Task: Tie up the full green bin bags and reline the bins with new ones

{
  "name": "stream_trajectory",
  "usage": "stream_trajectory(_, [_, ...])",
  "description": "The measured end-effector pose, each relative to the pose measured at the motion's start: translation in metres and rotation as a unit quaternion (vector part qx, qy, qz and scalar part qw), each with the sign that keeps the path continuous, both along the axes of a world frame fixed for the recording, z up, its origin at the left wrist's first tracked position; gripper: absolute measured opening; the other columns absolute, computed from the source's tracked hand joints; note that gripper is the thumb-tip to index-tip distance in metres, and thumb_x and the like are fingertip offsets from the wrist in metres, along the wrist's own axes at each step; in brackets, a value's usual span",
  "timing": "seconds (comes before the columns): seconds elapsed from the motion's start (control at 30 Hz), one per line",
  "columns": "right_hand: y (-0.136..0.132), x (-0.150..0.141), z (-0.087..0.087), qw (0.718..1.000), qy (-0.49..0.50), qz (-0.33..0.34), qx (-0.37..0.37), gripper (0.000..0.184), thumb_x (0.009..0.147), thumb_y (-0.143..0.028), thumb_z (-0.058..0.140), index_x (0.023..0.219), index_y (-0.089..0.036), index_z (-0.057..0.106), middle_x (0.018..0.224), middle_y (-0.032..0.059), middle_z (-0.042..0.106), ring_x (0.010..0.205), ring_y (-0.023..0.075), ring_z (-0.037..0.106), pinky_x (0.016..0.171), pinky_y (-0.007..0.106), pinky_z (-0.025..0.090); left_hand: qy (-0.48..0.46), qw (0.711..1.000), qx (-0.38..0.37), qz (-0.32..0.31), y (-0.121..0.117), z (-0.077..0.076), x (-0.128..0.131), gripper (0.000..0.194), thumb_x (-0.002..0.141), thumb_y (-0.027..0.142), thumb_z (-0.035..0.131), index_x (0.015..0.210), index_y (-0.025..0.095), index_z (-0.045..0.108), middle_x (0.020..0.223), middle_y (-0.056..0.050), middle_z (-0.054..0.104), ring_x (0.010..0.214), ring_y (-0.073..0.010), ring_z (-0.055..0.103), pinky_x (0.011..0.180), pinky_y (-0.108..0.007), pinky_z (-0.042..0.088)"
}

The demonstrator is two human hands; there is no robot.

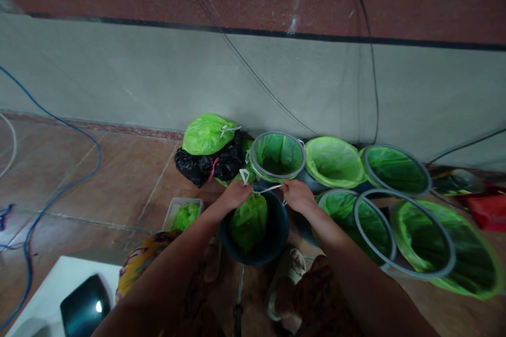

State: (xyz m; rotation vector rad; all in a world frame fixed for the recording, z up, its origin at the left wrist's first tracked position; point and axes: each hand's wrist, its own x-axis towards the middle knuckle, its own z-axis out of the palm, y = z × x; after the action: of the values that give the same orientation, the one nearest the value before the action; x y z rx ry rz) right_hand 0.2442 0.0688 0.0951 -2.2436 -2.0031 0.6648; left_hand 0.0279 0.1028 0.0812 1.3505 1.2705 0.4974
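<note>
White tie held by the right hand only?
No, the left hand and right hand both grip the white tie above the green bag.

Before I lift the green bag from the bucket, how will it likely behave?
The green bag will probably be floppy, judging by its thin-looking, wrinkled film. It may swing or twist, since the white string holds only its gathered neck. Its weight I can't tell.

A head-worn camera looks forward and steeply down along the wearer's forearms (185,250). The left hand (236,195) and right hand (297,196) are near; the wall (253,76) rises beyond, across the top.
</note>
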Motion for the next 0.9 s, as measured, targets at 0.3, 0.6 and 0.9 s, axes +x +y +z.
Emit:
stream_trajectory(0.3, [0.001,-0.016,0.009,0.893,0.438,-0.098,-0.024,0.023,0.085,-0.040,0.053,0.079,-0.020,0.063,0.071,0.0006,0.064,0.058,0.0111,0.054,0.057,0.024,0.044,-0.197,0.965,-0.156,0.072,-0.013,0.011,0.016,0.036,0.078,0.047,0.063,0.063,0.015,0.056,0.061,0.001,0.059,0.045,-0.0073,0.049,0.051,-0.024,0.040])
stream_trajectory(0.6, [-0.005,-0.025,0.020,0.844,0.531,-0.051,-0.055,0.036,0.078,-0.053,0.065,0.076,-0.017,0.062,0.073,0.0002,0.064,0.060,0.0083,0.052,0.059,0.023,0.043,-0.174,0.978,-0.080,-0.078,-0.013,0.009,0.015,0.029,0.064,0.032,0.076,0.084,0.012,0.066,0.071,0.001,0.061,0.060,-0.0083,0.052,0.059,-0.022,0.039])
stream_trajectory(0.9, [-0.006,-0.026,0.024,0.834,0.547,0.002,-0.069,0.041,0.080,-0.057,0.065,0.073,-0.017,0.061,0.067,-0.0009,0.058,0.060,0.0093,0.050,0.058,0.024,0.041,-0.047,0.983,0.135,-0.113,-0.014,0.002,0.018,0.012,0.084,0.028,0.059,0.083,0.016,0.059,0.070,0.003,0.060,0.063,-0.0098,0.052,0.061,-0.021,0.040])
